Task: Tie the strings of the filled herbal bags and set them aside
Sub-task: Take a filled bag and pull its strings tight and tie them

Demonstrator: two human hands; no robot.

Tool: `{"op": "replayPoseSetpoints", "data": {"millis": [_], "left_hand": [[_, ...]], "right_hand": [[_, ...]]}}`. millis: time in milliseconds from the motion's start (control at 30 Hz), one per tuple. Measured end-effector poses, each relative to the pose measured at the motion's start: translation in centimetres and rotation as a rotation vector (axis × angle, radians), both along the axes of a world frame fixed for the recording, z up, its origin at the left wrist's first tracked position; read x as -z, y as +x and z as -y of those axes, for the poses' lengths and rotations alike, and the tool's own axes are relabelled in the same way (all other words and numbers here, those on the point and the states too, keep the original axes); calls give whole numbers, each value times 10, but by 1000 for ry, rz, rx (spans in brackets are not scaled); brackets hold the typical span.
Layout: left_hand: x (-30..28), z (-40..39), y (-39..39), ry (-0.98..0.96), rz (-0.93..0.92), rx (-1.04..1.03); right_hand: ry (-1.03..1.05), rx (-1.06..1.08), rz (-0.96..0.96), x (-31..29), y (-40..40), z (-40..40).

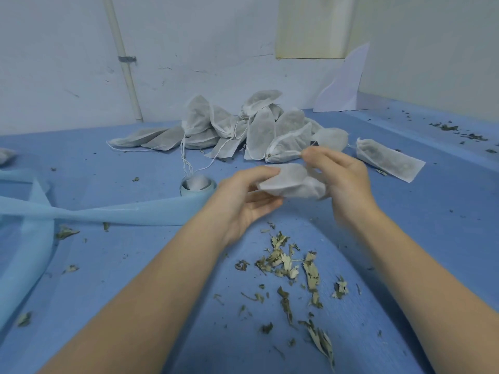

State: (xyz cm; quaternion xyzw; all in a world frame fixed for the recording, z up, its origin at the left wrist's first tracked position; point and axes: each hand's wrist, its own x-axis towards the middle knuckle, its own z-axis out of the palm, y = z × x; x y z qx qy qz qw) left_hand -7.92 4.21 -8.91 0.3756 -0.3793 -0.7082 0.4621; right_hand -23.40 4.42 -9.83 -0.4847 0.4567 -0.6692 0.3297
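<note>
From the head camera, both bare forearms reach forward over a blue cloth surface (432, 225). The left hand (244, 197) holds a white herbal bag (290, 182) from its left side: the thumb lies on top of the bag and the fingers curl beneath it, palm turned up. The right hand (344, 179) meets the bag's right end, its back toward the camera; its thumb and forefinger are pressed together above the bag, as if pinching, but the blur hides whether a string sits between them. The bag hangs between the two hands, lifted off the cloth.

Just beyond the hands lies a pile of filled bags (243, 125), their strings trailing toward the left hand. To the right of the right hand, apart from the pile, one more filled bag (388, 159) lies flat on the cloth. Below the hands, between the forearms, dried herb leaves (291, 265) are scattered. Left of the left hand sits a roll of pale blue material (197, 184), a loose strip of it running away under the left forearm. A white wall (67, 63) stands behind the pile.
</note>
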Motion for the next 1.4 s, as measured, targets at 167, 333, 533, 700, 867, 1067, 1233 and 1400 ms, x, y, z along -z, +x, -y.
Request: {"op": "replayPoseSetpoints", "data": {"millis": [167,333,533,700,867,1067,1233,1400], "left_hand": [[-1,-4,1,-8,-55,47],[-3,-14,11,61,-136,13],[-2,-23,30,-67,37,-65],[-8,-16,53,-91,34,-340],[-10,0,84,-36,-4,-677],[-12,9,92,-26,-27,-747],[-17,17,94,-23,4,-742],[-14,22,94,-19,151,-729]], "right_hand": [[-77,-30,-275,-1,5,-7],[-129,-19,-441,-3,18,-13],[-173,-88,-587,-8,38,-20],[-68,-201,-301,-11,50,-9],[181,-203,-645,5,55,12],[194,-286,-968,13,80,34],[90,-381,-994,9,93,45],[119,-452,-952,10,103,50]]}}
